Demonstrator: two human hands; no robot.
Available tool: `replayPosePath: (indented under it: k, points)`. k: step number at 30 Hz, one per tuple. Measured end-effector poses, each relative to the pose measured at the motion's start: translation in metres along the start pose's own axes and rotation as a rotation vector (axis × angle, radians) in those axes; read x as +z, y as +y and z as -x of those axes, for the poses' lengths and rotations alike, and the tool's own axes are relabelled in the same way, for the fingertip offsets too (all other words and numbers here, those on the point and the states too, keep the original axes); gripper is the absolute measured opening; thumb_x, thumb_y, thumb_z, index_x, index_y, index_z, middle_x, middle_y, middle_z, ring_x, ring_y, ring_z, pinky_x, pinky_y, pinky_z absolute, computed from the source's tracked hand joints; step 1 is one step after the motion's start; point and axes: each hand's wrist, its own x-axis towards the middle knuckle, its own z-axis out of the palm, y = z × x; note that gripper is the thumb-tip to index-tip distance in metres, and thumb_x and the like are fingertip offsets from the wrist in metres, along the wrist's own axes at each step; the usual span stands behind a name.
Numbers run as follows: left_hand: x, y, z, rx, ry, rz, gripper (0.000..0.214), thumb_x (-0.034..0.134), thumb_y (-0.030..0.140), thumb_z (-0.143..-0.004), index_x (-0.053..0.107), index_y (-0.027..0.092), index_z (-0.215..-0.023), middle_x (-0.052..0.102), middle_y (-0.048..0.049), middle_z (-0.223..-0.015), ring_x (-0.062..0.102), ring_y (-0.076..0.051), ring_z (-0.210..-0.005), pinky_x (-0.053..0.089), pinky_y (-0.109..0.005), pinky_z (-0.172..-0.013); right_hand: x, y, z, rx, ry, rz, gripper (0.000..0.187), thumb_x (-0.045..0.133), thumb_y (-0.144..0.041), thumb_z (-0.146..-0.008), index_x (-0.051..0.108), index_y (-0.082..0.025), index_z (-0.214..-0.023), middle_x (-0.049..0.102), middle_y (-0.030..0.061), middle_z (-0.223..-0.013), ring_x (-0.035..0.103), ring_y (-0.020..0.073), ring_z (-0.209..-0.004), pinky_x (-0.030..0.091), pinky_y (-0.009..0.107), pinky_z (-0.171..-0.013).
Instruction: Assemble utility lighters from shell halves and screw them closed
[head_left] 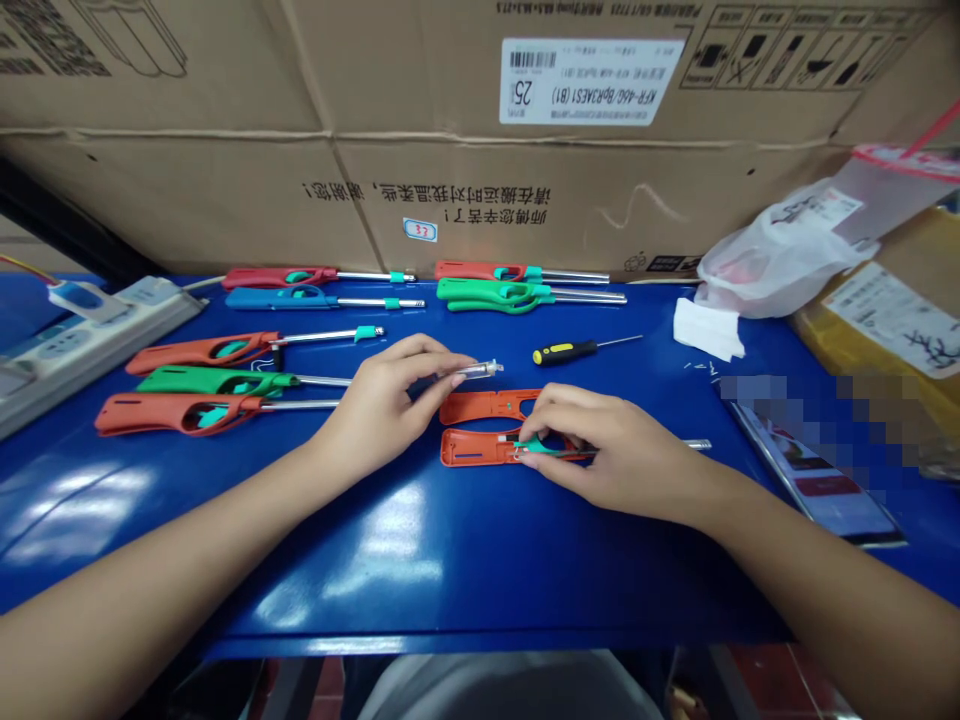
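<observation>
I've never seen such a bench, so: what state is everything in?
Left fingers: pinching a clear piece
Right fingers: touching a green part
Orange casing halves: apart, side by side
Other lighters: lying flat
Screwdriver: lying flat
Phone: screen lit
Power strip: plug inserted

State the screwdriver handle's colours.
The screwdriver handle is black and yellow, best seen in the head view.

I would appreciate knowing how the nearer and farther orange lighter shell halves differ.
The nearer half has a green trigger in or over it; the farther half shows none in its visible part. The farther half lies closer to the screwdriver than the nearer half. Both are orange and partly hidden by the right hand.
</observation>
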Motion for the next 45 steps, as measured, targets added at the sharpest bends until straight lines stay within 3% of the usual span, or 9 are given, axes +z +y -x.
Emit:
replayPosePath:
  k: [3, 6, 10, 14, 19, 23, 33, 38, 45]
  points:
    - [0.0, 0.016, 0.003, -0.024, 0.029, 0.143, 0.02, 0.064, 0.026, -0.098, 0.078, 0.018, -0.111, 0.075, -0.0059, -0.105, 0.071, -0.016, -0.095, 0.056, -0.025, -0.087, 0.0, -0.003, -0.003, -0.036, 0.154, -0.105, 0.009, 0.069, -0.024, -0.092, 0.071, -0.022, -0.101, 0.065, -0.0002, -0.095, 0.058, 0.01, -0.075, 0.047, 0.025, -0.069]
    - [0.005, 0.03, 0.008, -0.205, -0.061, 0.45, 0.019, 0.067, 0.031, -0.098, 0.076, 0.019, -0.11, 0.079, -0.0036, -0.105, 0.075, -0.014, -0.093, 0.059, -0.022, -0.085, -0.002, -0.009, -0.006, 0.019, 0.31, -0.244, 0.007, 0.069, -0.025, -0.091, 0.07, -0.019, -0.095, 0.062, -0.0015, -0.08, 0.053, 0.0084, -0.062, 0.045, 0.023, -0.057]
    - [0.012, 0.038, 0.012, -0.392, -0.114, 0.762, 0.017, 0.076, 0.029, -0.091, 0.077, 0.019, -0.105, 0.082, -0.0024, -0.1, 0.078, -0.013, -0.089, 0.062, -0.019, -0.083, -0.005, -0.014, -0.009, 0.126, 0.354, -0.365, 0.015, 0.073, -0.03, -0.087, 0.071, -0.017, -0.092, 0.062, -0.0018, -0.072, 0.052, 0.0082, -0.055, 0.042, 0.022, -0.048]
    - [0.014, 0.038, 0.014, -0.398, -0.108, 0.851, 0.021, 0.08, 0.017, -0.085, 0.077, 0.019, -0.106, 0.081, -0.0029, -0.105, 0.077, -0.014, -0.096, 0.063, -0.021, -0.089, -0.006, -0.014, -0.009, 0.126, 0.353, -0.314, 0.013, 0.074, -0.028, -0.085, 0.075, -0.016, -0.092, 0.066, -0.0004, -0.074, 0.054, 0.008, -0.056, 0.043, 0.021, -0.049]
    - [0.013, 0.037, 0.014, -0.31, -0.11, 0.795, 0.027, 0.077, 0.013, -0.085, 0.079, 0.02, -0.111, 0.075, -0.0046, -0.11, 0.077, -0.017, -0.097, 0.065, -0.026, -0.088, -0.005, -0.016, -0.007, 0.21, 0.3, -0.361, 0.015, 0.07, -0.03, -0.089, 0.078, -0.018, -0.092, 0.069, 0.0001, -0.07, 0.058, 0.0093, -0.055, 0.047, 0.021, -0.05]
    - [0.012, 0.037, 0.014, -0.197, -0.118, 0.554, 0.028, 0.075, 0.015, -0.087, 0.079, 0.022, -0.114, 0.073, -0.0047, -0.103, 0.074, -0.016, -0.09, 0.064, -0.024, -0.078, -0.005, -0.017, -0.007, 0.287, 0.259, -0.496, 0.016, 0.068, -0.03, -0.092, 0.079, -0.019, -0.09, 0.07, -0.0001, -0.065, 0.064, 0.0106, -0.054, 0.054, 0.022, -0.053]
    - [0.012, 0.038, 0.02, -0.078, -0.156, 0.342, 0.024, 0.074, 0.022, -0.092, 0.08, 0.024, -0.115, 0.075, -0.0042, -0.103, 0.072, -0.014, -0.09, 0.059, -0.025, -0.083, -0.002, -0.018, -0.007, 0.258, 0.218, -0.526, 0.015, 0.065, -0.028, -0.093, 0.077, -0.019, -0.09, 0.072, 0.0, -0.068, 0.068, 0.012, -0.059, 0.057, 0.023, -0.058]
    - [0.009, 0.036, 0.016, -0.119, -0.081, 0.292, 0.016, 0.077, 0.023, -0.088, 0.08, 0.02, -0.103, 0.077, -0.004, -0.097, 0.07, -0.014, -0.081, 0.057, -0.025, -0.074, -0.005, -0.014, -0.005, 0.175, 0.297, -0.236, 0.014, 0.06, -0.024, -0.095, 0.072, -0.02, -0.088, 0.07, 0.002, -0.08, 0.061, 0.0117, -0.063, 0.05, 0.025, -0.059]
    - [0.004, 0.036, 0.015, -0.194, -0.085, 0.255, 0.012, 0.077, 0.021, -0.083, 0.077, 0.019, -0.095, 0.078, -0.0004, -0.088, 0.07, -0.013, -0.073, 0.058, -0.023, -0.07, 0.002, -0.004, -0.001, -0.017, -0.01, 0.096, 0.011, 0.064, -0.024, -0.095, 0.072, -0.024, -0.102, 0.061, 0.0067, -0.114, 0.061, 0.0203, -0.102, 0.049, 0.034, -0.084]
